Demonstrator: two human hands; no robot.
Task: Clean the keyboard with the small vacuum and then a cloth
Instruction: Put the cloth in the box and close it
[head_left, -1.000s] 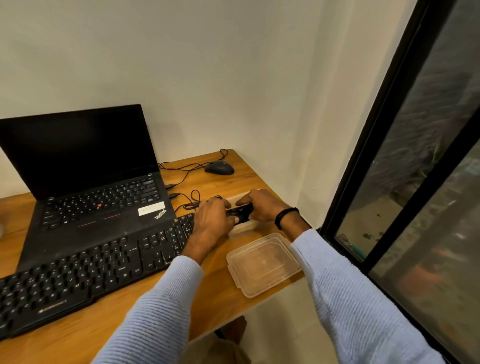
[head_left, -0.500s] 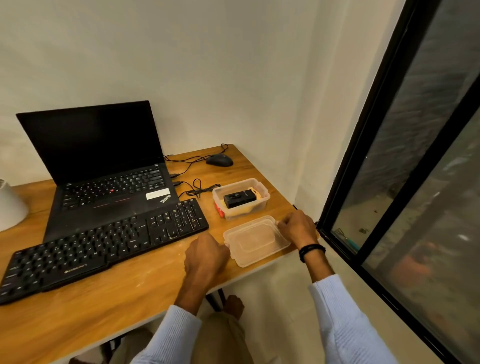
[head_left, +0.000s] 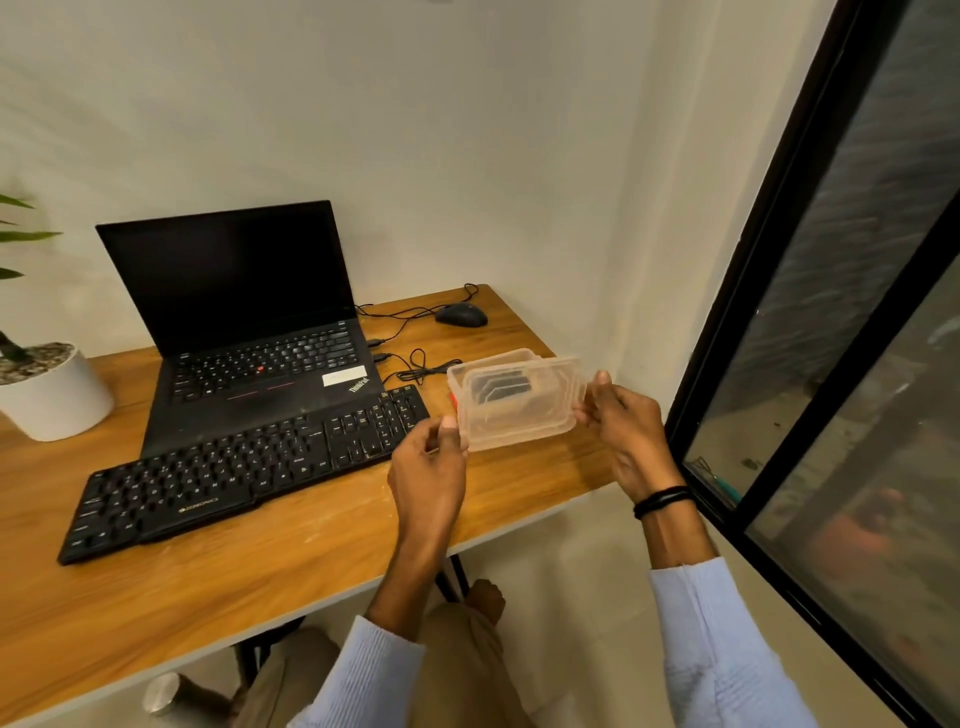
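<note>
Head view. Clear lid (head_left: 519, 410) is up off the desk (head_left: 260, 587); half a second ago it lay flat just right of the keyboard (head_left: 249, 467). It is now tilted in the air off the keyboard's right end. Left hand (head_left: 428, 467) pinches its left edge and right hand (head_left: 618, 421) pinches its right edge, fingers curled on the rim. Container (head_left: 493, 359) sits behind the lid, right of the keyboard, unmoved; a dark object inside shows blurred through the plastic. Keyboard unmoved, laptop (head_left: 244, 312) just behind it. Mouse (head_left: 461, 315) lies beyond the keyboard's far right corner.
</note>
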